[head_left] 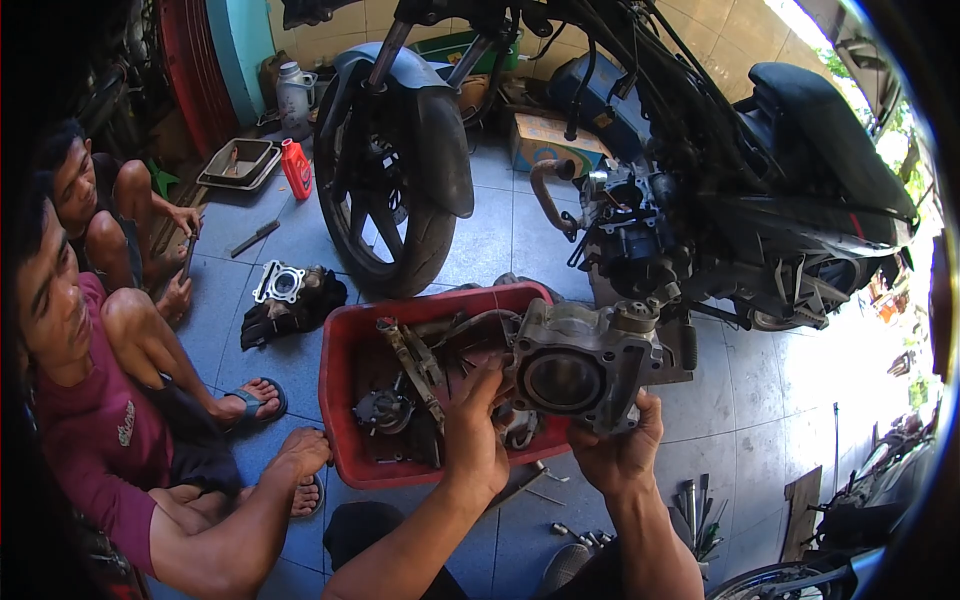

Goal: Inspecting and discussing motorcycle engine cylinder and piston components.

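In both hands I hold up a grey metal engine cylinder block (pixel 622 352), its round bore facing me. My left hand (pixel 477 425) is closed on its left side, and my right hand (pixel 622 450) grips the lower right corner. Below it on the floor stands a red plastic tub (pixel 334 400) with engine parts inside, among them a round metal part (pixel 384 408) and a long dirty metal piece (pixel 412 365). The block hides the tub's right part. Beyond it, the motorcycle (pixel 690 190) stands with its engine (pixel 625 215) opened up.
One person in a maroon shirt (pixel 110 440) sits left, a hand by the tub's rim; another person (pixel 110 200) crouches behind. A gasket-like metal plate (pixel 279 283) lies on black gloves (pixel 308 312). A red bottle (pixel 296 168) stands by shallow trays (pixel 238 163). Tools (pixel 700 510) lie lower right.
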Action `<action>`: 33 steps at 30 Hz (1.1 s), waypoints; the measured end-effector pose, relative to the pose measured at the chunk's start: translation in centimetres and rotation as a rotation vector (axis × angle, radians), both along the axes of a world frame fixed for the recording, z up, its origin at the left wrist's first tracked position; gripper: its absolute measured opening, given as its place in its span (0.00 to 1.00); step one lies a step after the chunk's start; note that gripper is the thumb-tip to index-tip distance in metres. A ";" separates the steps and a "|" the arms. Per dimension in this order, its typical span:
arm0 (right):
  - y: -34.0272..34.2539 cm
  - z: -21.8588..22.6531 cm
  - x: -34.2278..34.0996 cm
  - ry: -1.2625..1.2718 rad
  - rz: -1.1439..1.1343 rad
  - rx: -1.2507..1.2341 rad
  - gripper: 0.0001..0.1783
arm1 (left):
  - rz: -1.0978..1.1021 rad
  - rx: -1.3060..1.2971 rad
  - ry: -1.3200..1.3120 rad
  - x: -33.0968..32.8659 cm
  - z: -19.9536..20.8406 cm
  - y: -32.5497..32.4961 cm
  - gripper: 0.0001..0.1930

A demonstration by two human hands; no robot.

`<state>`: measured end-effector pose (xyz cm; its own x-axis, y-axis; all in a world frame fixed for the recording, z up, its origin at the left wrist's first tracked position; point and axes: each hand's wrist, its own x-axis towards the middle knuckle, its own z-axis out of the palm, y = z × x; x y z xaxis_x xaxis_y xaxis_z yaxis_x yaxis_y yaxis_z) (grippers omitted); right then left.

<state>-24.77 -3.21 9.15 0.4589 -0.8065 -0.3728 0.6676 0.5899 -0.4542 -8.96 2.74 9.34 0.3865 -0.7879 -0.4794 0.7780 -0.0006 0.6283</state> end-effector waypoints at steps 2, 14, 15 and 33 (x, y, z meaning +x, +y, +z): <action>0.0 0.0 -0.1 -0.006 0.004 -0.001 0.21 | -0.021 0.008 -0.021 0.0 -0.2 0.0 0.21; 0.0 0.4 0.2 0.017 -0.002 0.006 0.22 | 0.010 -0.001 0.004 0.0 -0.2 -0.2 0.14; 0.0 0.5 0.2 0.025 -0.005 0.008 0.22 | 0.010 0.000 0.004 0.0 -0.2 -0.2 0.14; 0.2 0.0 0.5 0.026 -0.007 0.056 0.21 | 0.010 -0.012 0.017 0.2 -0.6 -0.3 0.16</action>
